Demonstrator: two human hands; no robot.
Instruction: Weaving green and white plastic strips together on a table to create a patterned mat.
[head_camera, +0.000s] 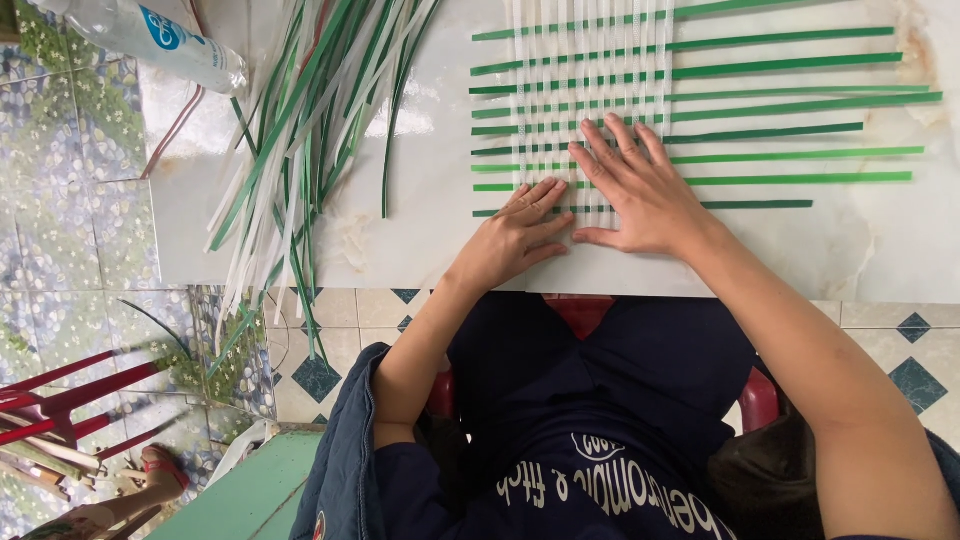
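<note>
A flat weave (590, 90) of green horizontal strips and white vertical strips lies on a white marble table (420, 220). My right hand (640, 190) rests flat, fingers spread, on the weave's near edge. Beside it, my left hand (515, 235) presses its fingertips on the lower left corner of the weave, touching the lowest green strip (760, 205). Neither hand grips anything.
A loose bundle of green and white strips (300, 130) fans over the table's left side and hangs past its edge. A clear plastic bottle (150, 35) lies at the top left. Red chair frames (70, 400) and a tiled floor (880, 340) are below.
</note>
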